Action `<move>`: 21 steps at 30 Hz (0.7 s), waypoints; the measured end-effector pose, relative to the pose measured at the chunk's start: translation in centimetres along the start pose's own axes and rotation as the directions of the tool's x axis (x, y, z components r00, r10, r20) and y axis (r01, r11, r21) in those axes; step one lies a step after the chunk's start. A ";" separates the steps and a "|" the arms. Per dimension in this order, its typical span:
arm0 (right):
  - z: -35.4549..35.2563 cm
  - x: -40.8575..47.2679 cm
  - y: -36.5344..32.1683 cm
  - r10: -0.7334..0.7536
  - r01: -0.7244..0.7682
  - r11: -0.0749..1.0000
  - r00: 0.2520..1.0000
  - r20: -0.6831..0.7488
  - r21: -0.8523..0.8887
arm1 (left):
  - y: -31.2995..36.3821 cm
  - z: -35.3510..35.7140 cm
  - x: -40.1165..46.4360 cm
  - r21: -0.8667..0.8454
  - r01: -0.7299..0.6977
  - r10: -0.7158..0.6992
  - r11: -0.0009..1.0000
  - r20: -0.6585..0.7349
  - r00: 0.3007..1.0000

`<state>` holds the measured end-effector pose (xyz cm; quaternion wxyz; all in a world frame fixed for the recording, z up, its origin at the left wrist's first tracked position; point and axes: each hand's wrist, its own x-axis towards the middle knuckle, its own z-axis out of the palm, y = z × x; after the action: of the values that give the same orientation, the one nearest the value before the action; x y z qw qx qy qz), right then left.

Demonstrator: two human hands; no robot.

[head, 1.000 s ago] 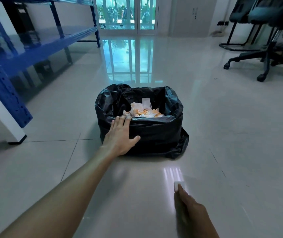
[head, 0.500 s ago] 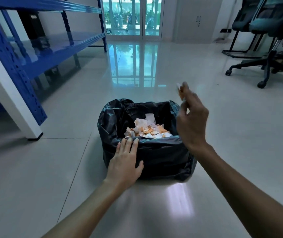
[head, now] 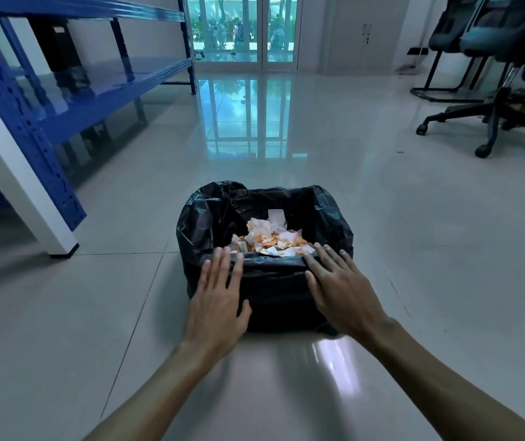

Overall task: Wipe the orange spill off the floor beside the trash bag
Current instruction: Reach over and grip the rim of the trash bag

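Both hands, left hand (head: 216, 300) and right hand (head: 340, 288), lay flat, fingers spread, holding nothing, on the trash bag (head: 274, 291) rim; I'd gather it gently.

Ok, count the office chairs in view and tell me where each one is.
2, both at the far right of the room: a swivel chair on castors nearer the camera, and a sled-base chair behind it toward the wall. Others may sit beyond the frame's right edge.

Bare floor (head: 430, 249) around the trash bag (head: 274, 291); shelving rack (head: 48, 100) far left, chairs (head: 493, 90) far right.
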<state>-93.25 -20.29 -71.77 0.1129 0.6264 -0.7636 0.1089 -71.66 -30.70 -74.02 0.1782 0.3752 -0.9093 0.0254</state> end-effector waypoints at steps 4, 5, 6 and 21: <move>1.0 -2.3 -0.5 0.004 -0.003 1.000 0.999 0.043 -0.030 | -0.5 0.7 -0.9 0.023 0.064 -0.064 0.998 0.005 0.998; 1.1 -2.2 -0.6 0.013 -0.012 1.000 0.999 0.044 -0.025 | -0.8 1.0 -0.9 0.019 0.054 -0.054 0.998 0.010 0.999; 1.2 -2.0 -0.7 0.021 -0.021 1.000 0.999 0.045 -0.017 | -1.0 1.1 -0.7 0.011 0.044 -0.044 0.999 0.015 0.999; 5.4 8.5 1.6 0.103 -0.109 0.992 0.991 0.085 0.067 | -5.6 5.0 10.1 0.071 0.017 -0.026 0.997 0.123 0.992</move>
<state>-96.60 -29.57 -74.31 0.0532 0.5925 -0.7953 0.1164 -75.90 -42.46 -75.76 0.1085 0.3918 -0.9131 0.0317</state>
